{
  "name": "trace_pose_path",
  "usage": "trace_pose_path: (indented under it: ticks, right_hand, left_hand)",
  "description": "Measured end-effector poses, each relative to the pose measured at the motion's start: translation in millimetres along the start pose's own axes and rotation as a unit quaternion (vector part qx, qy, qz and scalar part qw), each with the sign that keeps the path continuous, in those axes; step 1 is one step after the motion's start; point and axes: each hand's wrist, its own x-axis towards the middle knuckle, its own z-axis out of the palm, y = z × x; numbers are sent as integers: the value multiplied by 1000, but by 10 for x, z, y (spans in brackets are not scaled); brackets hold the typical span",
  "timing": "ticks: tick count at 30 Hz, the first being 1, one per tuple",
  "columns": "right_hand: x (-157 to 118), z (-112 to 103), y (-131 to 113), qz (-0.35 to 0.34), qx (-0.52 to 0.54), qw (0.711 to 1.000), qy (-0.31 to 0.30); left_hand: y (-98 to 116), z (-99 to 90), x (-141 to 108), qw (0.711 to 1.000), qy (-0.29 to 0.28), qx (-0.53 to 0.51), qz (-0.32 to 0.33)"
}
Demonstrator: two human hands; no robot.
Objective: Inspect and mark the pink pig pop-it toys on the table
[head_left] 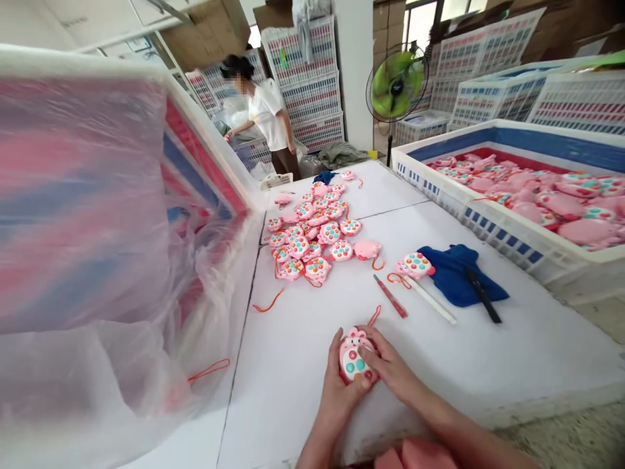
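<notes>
Between my two hands is a pink animal-shaped button toy [352, 357] with a white belly, red and teal buttons and an orange cord loop [374, 316]. My left hand [336, 384] wraps its left side and lower edge, thumb at the bottom. My right hand [385, 361] grips the right side, its thumb lying over the buttons. Past my hands lie a red strip-like tool [390, 296], a white stick [432, 301] and another pink toy [416, 264] beside a blue cloth [452, 273]. A black pen-like tool [483, 296] rests on the cloth.
A pile of similar pink toys [312, 228] covers the table's far middle. On the right stands a white crate [469, 225] full of them. A plastic-lined crate [205, 150] is tilted at left. Beyond are a green fan [396, 85] and a person in white [266, 107].
</notes>
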Motion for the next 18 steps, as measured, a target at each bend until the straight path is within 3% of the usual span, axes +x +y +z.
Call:
trace_pose_path:
  ticks: [5, 9, 14, 18]
  right_hand:
    - [4, -36, 92, 33, 32, 999, 4]
    - [3, -46, 116, 39, 60, 997, 14]
    - [-56, -8, 3, 81, 67, 994, -36]
    - [-77, -9, 0, 70, 60, 993, -68]
  left_hand:
    - [-6, 24, 4, 998, 45, 27, -26]
    - [-7, -31, 23, 999, 32, 14, -19]
    - [-20, -114, 72, 998, 50, 16, -43]
    - [-23, -131, 100, 997, 49, -15, -57]
